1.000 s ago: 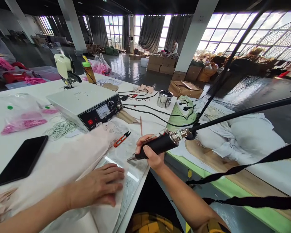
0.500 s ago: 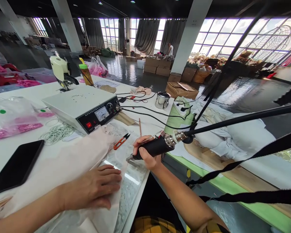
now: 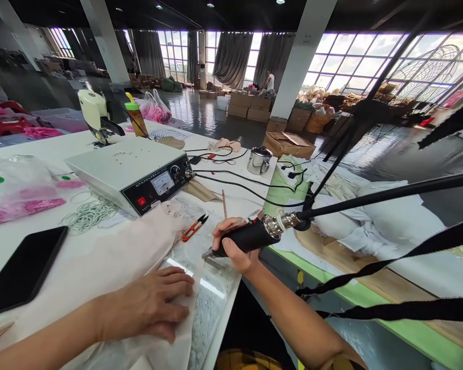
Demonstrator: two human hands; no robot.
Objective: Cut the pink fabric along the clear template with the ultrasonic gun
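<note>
My right hand (image 3: 235, 244) is wrapped round a black handheld ultrasonic cutter (image 3: 249, 236). Its metal tip points left and down, at the edge of pale pink fabric (image 3: 111, 257) over a clear sheet (image 3: 212, 288). A thick black cable runs from the cutter's back end to the upper right. On the fabric, left of the tip, my left hand (image 3: 154, 306) lies palm down with its fingers stretched out. Orange-handled thread snips (image 3: 195, 228) rest on the sheet just beyond both hands. The control box (image 3: 135, 174), with a dial and a lit red switch, stands behind the fabric.
A black phone (image 3: 25, 267), pale green elastic loops (image 3: 90, 216) and a bag of pink pieces (image 3: 23, 195) lie at the left. Further back are a steel mug (image 3: 259, 160), a yellow-green bottle (image 3: 136, 117) and several cables. Black straps (image 3: 393, 257) hang across the right side.
Both hands stay in nearly the same places, the right still gripping the cutter near the fabric edge. The view has shifted very slightly.
</note>
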